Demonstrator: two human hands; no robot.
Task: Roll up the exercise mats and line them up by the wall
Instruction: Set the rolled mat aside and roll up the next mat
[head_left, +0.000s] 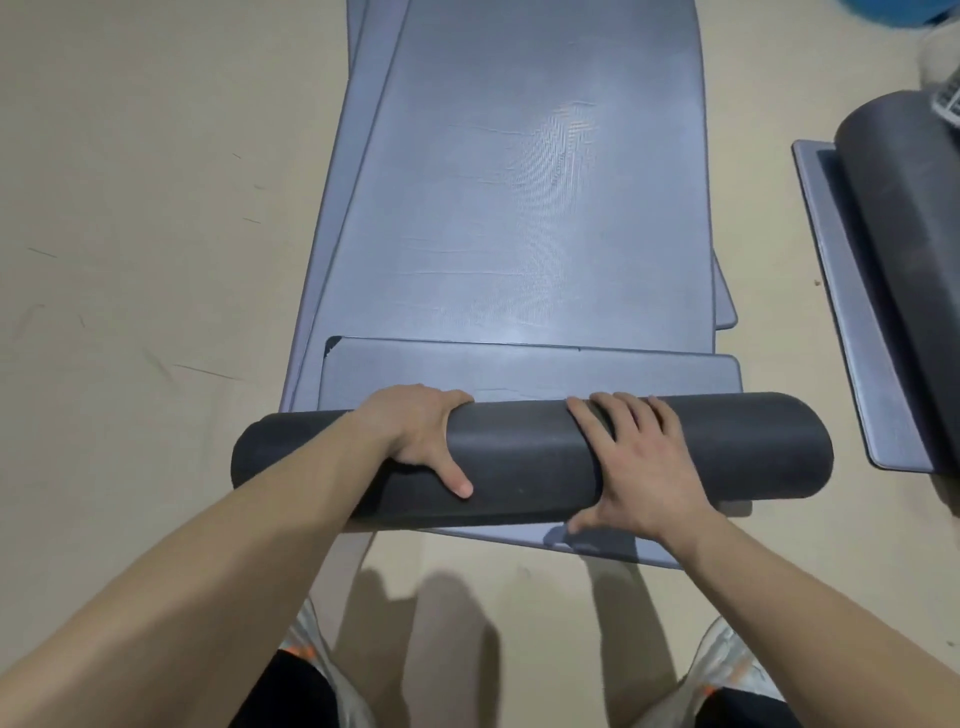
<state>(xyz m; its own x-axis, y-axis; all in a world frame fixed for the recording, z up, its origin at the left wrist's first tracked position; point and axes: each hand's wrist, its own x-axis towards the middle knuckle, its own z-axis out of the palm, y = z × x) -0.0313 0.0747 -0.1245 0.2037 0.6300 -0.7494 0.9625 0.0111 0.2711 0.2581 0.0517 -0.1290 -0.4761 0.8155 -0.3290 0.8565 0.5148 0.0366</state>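
Note:
A dark grey rolled mat (524, 457) lies crosswise on the near end of a stack of flat blue-grey mats (519, 208). My left hand (421, 436) grips the roll left of its middle, fingers curled over the far side and thumb on the near side. My right hand (639, 462) lies on top of the roll right of centre, fingers curved over it and thumb down at its near edge. A short unrolled flap (519, 371) of the mat shows just beyond the roll.
At the right edge another dark rolled mat (904, 249) rests on a flat blue-grey mat (852, 332). Beige floor (145, 260) surrounds the stack. My shoes (727, 660) show at the bottom. A teal object (893, 15) sits at the top right corner.

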